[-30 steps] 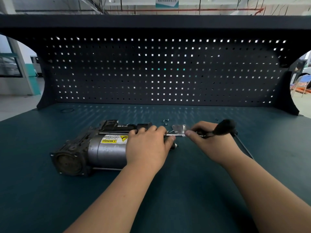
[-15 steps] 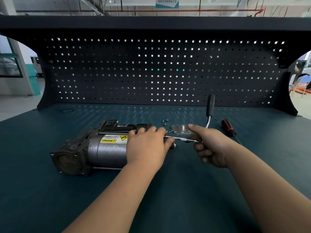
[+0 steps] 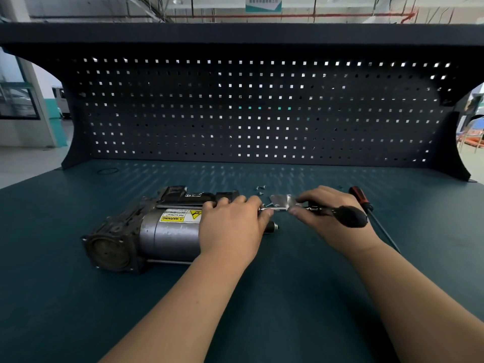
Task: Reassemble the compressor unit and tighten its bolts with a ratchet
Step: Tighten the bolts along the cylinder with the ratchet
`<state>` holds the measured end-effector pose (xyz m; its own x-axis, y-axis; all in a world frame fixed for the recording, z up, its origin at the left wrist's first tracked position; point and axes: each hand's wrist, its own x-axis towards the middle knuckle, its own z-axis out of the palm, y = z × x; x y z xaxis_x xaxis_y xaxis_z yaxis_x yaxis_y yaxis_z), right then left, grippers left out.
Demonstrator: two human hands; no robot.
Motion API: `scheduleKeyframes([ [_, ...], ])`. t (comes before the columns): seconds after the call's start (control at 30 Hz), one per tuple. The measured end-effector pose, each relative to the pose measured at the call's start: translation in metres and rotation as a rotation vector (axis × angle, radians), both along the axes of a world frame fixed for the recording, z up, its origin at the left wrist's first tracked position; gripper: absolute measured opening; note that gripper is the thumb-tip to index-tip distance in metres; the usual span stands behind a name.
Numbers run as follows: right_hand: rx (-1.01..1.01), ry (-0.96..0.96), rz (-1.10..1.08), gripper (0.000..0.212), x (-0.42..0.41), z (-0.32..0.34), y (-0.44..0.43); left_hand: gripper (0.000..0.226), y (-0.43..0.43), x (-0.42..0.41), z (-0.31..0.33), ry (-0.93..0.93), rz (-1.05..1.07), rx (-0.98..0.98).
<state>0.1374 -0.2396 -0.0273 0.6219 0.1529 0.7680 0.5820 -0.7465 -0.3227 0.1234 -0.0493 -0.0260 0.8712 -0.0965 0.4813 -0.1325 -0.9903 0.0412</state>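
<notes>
Compressor unit (image 3: 162, 231) left of centre, left hand (image 3: 230, 229) gripping its right end; right hand (image 3: 332, 221) grips ratchet (image 3: 349, 220), shaft (image 3: 276, 209) reaching that end. Risk: tilted shaft slips off, round unit rolls under torque

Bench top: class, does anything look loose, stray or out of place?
Yes. Small screws lie scattered past the compressor, beside a loose plate, and a black ring sits alone at the far back left.

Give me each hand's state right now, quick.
Left hand: closed, fingers curled over the compressor.
Right hand: closed, holding the ratchet.
</notes>
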Motion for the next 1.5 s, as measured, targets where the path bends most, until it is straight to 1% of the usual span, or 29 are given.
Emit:
scheduleKeyframes([
  [0.07,0.015,0.01,-0.003,0.019,-0.002,0.0,0.002,0.038,0.001,-0.001,-0.001,-0.02,-0.008,-0.013],
  [0.1,0.063,0.053,-0.009,0.019,-0.003,0.001,0.004,0.037,0.001,-0.002,-0.002,-0.025,-0.013,-0.016],
  [0.2,0.226,0.243,-0.063,0.021,-0.004,0.002,0.009,0.037,0.002,-0.002,-0.002,-0.008,-0.026,-0.008],
  [0.3,0.292,0.419,-0.109,0.027,-0.007,0.014,0.014,0.04,0.002,-0.003,0.0,0.023,-0.036,-0.003],
  [0.37,0.34,0.565,-0.104,0.03,-0.009,0.024,0.016,0.042,0.003,-0.005,0.0,0.037,-0.04,0.01],
  [0.5,0.618,1.062,0.044,0.032,-0.018,0.034,0.017,0.047,0.008,-0.01,0.001,0.046,-0.053,0.05],
  [0.53,0.662,1.145,0.072,0.033,-0.02,0.034,0.017,0.048,0.009,-0.011,0.001,0.047,-0.053,0.055],
  [0.57,0.686,1.195,0.091,0.035,-0.021,0.033,0.016,0.048,0.01,-0.012,0.002,0.047,-0.051,0.056],
  [0.63,0.705,1.226,0.109,0.039,-0.021,0.031,0.014,0.046,0.011,-0.013,0.003,0.047,-0.042,0.052],
  [0.87,0.656,1.079,0.083,0.041,-0.018,0.026,0.016,0.045,0.011,-0.011,0.003,0.043,-0.035,0.084],
  [1.0,0.651,1.026,0.083,0.036,-0.015,0.02,0.016,0.045,0.011,-0.01,0.003,0.038,-0.034,0.087],
  [1.1,0.577,0.909,0.091,0.034,-0.013,0.016,0.016,0.045,0.011,-0.01,0.002,0.026,-0.036,0.079],
  [1.17,0.478,0.767,0.072,0.04,-0.013,0.013,0.015,0.044,0.011,-0.01,0.003,0.031,-0.042,0.074],
  [1.2,0.391,0.658,0.05,0.04,-0.014,0.011,0.013,0.044,0.01,-0.011,0.003,0.037,-0.043,0.072],
  [1.27,0.161,0.409,0.021,0.03,-0.017,0.011,0.008,0.044,0.01,-0.01,0.004,0.036,-0.044,0.067],
  [1.33,-0.034,0.217,0.041,0.015,-0.021,0.013,0.005,0.044,0.011,-0.011,0.004,0.025,-0.047,0.061],
  [1.37,-0.097,0.161,0.054,0.006,-0.021,0.014,0.004,0.044,0.011,-0.011,0.003,0.016,-0.051,0.058],
  [1.4,-0.133,0.123,0.052,0.004,-0.021,0.015,0.004,0.044,0.011,-0.012,0.003,0.008,-0.056,0.054],
  [1.43,-0.15,0.098,0.04,0.01,-0.02,0.015,0.003,0.043,0.011,-0.012,0.003,0.003,-0.061,0.05],
  [1.5,-0.148,0.084,0.026,0.013,-0.019,0.015,0.002,0.044,0.011,-0.012,0.003,0.008,-0.062,0.039],
])
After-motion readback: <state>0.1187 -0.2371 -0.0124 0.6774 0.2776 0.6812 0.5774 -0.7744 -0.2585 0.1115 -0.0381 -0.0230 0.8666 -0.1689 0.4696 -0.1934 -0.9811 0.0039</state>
